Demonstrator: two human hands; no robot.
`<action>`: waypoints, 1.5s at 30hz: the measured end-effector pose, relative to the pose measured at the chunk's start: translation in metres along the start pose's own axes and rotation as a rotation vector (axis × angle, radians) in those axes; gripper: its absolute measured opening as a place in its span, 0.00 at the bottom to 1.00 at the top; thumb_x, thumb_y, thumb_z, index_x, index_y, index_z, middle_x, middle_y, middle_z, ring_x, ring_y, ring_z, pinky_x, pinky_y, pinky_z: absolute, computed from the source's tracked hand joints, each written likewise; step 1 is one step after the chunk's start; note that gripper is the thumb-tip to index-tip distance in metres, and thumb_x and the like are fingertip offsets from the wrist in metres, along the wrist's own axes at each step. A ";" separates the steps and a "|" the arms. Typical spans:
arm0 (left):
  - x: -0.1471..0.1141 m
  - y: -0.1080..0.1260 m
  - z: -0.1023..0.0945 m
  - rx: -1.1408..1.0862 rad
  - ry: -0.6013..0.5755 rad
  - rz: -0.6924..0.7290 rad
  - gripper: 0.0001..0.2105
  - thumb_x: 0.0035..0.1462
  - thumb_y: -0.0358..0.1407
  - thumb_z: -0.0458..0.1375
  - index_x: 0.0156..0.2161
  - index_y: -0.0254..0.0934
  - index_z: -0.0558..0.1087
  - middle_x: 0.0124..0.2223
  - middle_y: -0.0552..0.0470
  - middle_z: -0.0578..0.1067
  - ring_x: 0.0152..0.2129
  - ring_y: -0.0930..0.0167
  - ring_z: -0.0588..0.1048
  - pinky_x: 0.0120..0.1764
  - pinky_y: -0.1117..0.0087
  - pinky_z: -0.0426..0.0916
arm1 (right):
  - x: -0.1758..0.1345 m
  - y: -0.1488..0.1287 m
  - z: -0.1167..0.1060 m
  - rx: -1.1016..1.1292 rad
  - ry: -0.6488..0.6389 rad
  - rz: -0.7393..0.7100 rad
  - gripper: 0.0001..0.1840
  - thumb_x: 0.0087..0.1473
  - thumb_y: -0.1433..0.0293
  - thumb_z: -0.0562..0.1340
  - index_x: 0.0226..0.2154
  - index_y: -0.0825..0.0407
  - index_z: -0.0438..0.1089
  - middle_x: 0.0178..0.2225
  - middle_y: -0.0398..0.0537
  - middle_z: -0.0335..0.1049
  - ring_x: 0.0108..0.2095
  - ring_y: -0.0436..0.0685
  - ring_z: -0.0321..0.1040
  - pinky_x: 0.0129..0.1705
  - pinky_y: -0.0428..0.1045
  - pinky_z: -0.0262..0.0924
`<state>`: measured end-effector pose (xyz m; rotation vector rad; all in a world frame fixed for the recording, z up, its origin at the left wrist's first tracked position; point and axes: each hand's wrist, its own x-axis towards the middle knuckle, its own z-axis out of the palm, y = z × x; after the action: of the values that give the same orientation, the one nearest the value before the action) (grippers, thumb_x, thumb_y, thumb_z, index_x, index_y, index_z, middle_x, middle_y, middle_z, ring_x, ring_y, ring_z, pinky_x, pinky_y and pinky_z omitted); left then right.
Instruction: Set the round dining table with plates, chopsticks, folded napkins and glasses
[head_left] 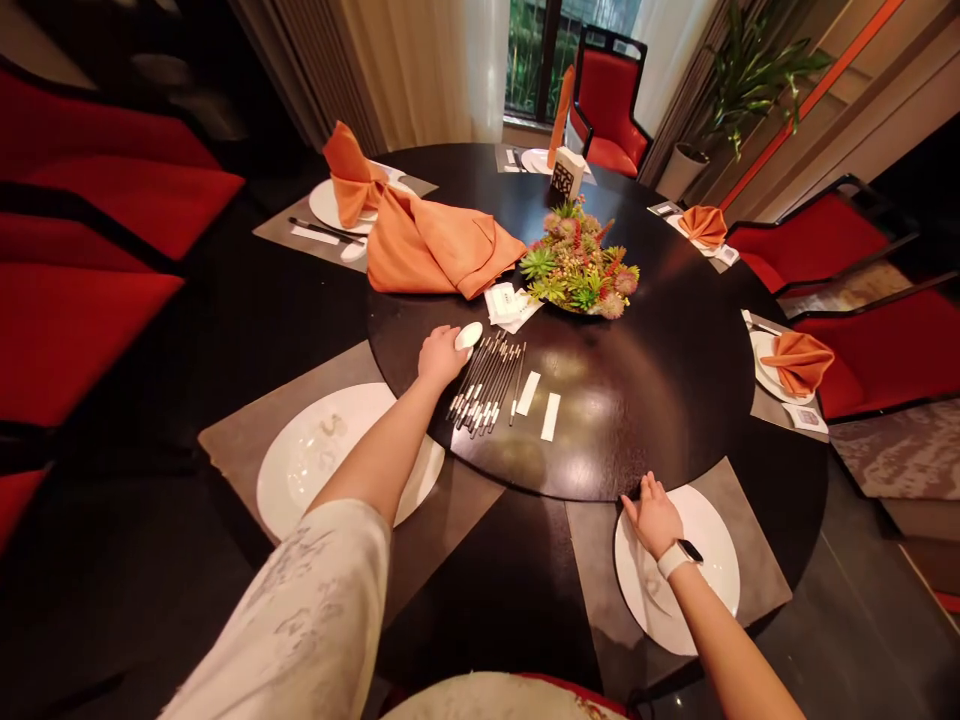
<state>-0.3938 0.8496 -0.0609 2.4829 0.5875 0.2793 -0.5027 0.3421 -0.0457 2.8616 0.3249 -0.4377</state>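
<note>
Left hand (439, 358): fingers closed in a pinch on a white spoon (469, 335), held just above the turntable (600, 430), right beside a bunch of black chopsticks (487, 385). Can't tell if there's a second spoon under it.
Left arm: stretched way out, pale sleeve (319, 590) bunched near the elbow, covering part of the left plate (300, 450).
Right hand (656, 515): palm down, fingers loosely spread, nothing in them that I can see. It's over the right plate (712, 570), fingertips by the turntable's edge; touching or hovering, no clue.
Right wrist: bent a little, wearing a watch (681, 556).
Chopsticks pile: too overlapped to count.
Cut off: right forearm, plus the red chairs (75, 320) on the left.
</note>
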 end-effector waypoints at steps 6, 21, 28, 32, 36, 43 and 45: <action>-0.001 0.014 0.017 0.058 -0.143 0.068 0.17 0.57 0.40 0.59 0.49 0.34 0.78 0.49 0.39 0.76 0.48 0.56 0.72 0.54 0.60 0.65 | 0.022 0.031 -0.002 -0.030 -0.050 0.135 0.45 0.63 0.53 0.52 0.63 0.78 0.53 0.66 0.76 0.51 0.66 0.71 0.51 0.64 0.55 0.50; -0.215 0.014 -0.045 -1.422 -0.334 -0.765 0.20 0.51 0.26 0.62 0.51 0.32 0.74 0.40 0.45 0.80 0.32 0.73 0.78 0.37 0.74 0.75 | 0.048 -0.017 -0.022 0.518 0.329 -0.005 0.28 0.59 0.61 0.56 0.54 0.65 0.68 0.55 0.71 0.67 0.58 0.69 0.62 0.61 0.62 0.56; -0.309 0.008 -0.011 -1.395 -0.269 -0.934 0.37 0.52 0.23 0.60 0.66 0.45 0.56 0.39 0.52 0.78 0.32 0.73 0.79 0.41 0.69 0.77 | 0.020 -0.074 -0.032 0.826 0.445 -0.178 0.31 0.58 0.58 0.58 0.59 0.59 0.63 0.54 0.67 0.67 0.54 0.66 0.66 0.55 0.63 0.64; -0.311 0.002 0.013 -1.264 -0.118 -0.841 0.39 0.52 0.23 0.61 0.67 0.42 0.53 0.29 0.58 0.72 0.29 0.75 0.77 0.43 0.67 0.76 | 0.005 -0.076 -0.037 0.897 0.419 -0.201 0.31 0.57 0.57 0.59 0.58 0.59 0.64 0.52 0.66 0.69 0.47 0.64 0.70 0.50 0.61 0.68; -0.299 0.001 0.022 -1.095 -0.094 -0.755 0.36 0.53 0.24 0.59 0.66 0.37 0.54 0.27 0.60 0.69 0.27 0.75 0.76 0.38 0.69 0.76 | -0.006 -0.072 -0.035 0.924 0.402 -0.191 0.31 0.57 0.56 0.59 0.57 0.58 0.65 0.50 0.65 0.71 0.47 0.65 0.71 0.47 0.60 0.69; -0.292 0.001 0.013 -0.550 -0.226 -0.554 0.35 0.54 0.32 0.60 0.66 0.39 0.56 0.33 0.53 0.75 0.27 0.70 0.77 0.32 0.71 0.73 | 0.006 -0.078 -0.045 0.819 0.190 -0.128 0.22 0.58 0.64 0.59 0.53 0.57 0.69 0.43 0.58 0.76 0.40 0.60 0.74 0.49 0.55 0.67; -0.292 0.001 0.008 -0.393 -0.255 -0.489 0.34 0.55 0.34 0.59 0.66 0.37 0.56 0.33 0.52 0.76 0.27 0.68 0.77 0.35 0.69 0.72 | 0.018 -0.086 -0.054 0.768 0.153 -0.134 0.20 0.58 0.66 0.60 0.51 0.56 0.70 0.41 0.56 0.77 0.40 0.59 0.74 0.50 0.54 0.66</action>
<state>-0.6483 0.7084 -0.0872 1.8893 0.9052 -0.1048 -0.4933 0.4405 -0.0172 3.6497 0.4575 -0.4394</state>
